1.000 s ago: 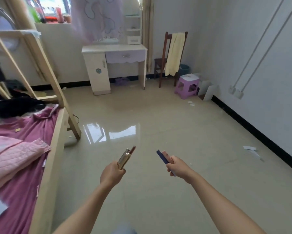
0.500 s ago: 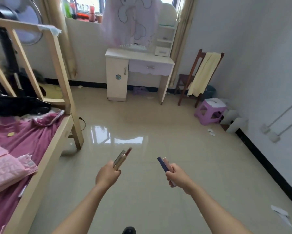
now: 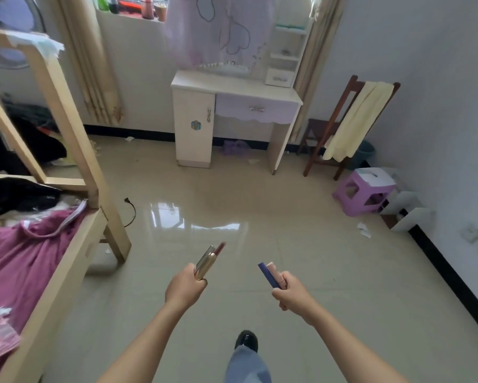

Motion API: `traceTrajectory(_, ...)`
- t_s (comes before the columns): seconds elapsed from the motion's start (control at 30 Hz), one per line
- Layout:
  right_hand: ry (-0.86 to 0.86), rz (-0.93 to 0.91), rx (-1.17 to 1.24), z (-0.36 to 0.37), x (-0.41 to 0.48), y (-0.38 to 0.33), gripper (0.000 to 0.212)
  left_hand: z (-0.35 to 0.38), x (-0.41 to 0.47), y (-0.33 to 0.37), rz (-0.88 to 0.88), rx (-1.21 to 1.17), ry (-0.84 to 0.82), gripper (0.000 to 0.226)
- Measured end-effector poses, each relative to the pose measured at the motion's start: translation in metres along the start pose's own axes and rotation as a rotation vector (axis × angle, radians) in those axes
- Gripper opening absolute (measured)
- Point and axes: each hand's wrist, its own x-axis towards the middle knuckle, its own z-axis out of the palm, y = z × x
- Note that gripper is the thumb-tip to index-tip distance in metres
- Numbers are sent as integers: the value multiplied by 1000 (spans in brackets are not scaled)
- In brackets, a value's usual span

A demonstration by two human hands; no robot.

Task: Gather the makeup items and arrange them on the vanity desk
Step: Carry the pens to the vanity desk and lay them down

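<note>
Straight ahead, vanity desk (image 3: 226, 87) closer.

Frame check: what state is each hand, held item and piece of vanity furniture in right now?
Left hand: grips gold and reddish tubes.
Right hand: grips blue and pink tubes.
Vanity desk drawer: shut.
Cabinet door: shut.
Small shelf drawer: shut.
Yellow towel: draped over chair back.

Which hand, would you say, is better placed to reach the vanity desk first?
Left, marginally: the left hand, holding gold tubes, is further forward and faces the bare end of the vanity desk.
</note>
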Motion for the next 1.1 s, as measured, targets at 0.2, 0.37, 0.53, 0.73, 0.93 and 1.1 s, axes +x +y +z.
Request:
traceTrajectory(0.2, 2, -32, 14, -62, 112, -49, 18, -21, 108, 55, -1, -20, 78, 25)
traceTrajectory(0.37, -13, -86, -7, -108, 206, -107, 21, -56, 187, 103, -6, -69, 187, 24)
traceTrajectory(0.53, -64, -126, -26, -117, 280, -168, 22, -84, 247, 118, -67, -104, 270, 29)
traceTrajectory(0.73, -90, -195, -80, -114, 378, -244, 24, -128, 350, 124, -100, -150, 309, 23)
traceTrajectory(0.93, -17, -251, -148, -130, 461, -328, 20, -192, 452, 149, -67, -148, 320, 29)
traceTrajectory(1.1, 5, -273, -278, -151, 526, -373, 28, -209, 535, 170, -62, -192, 309, 29)
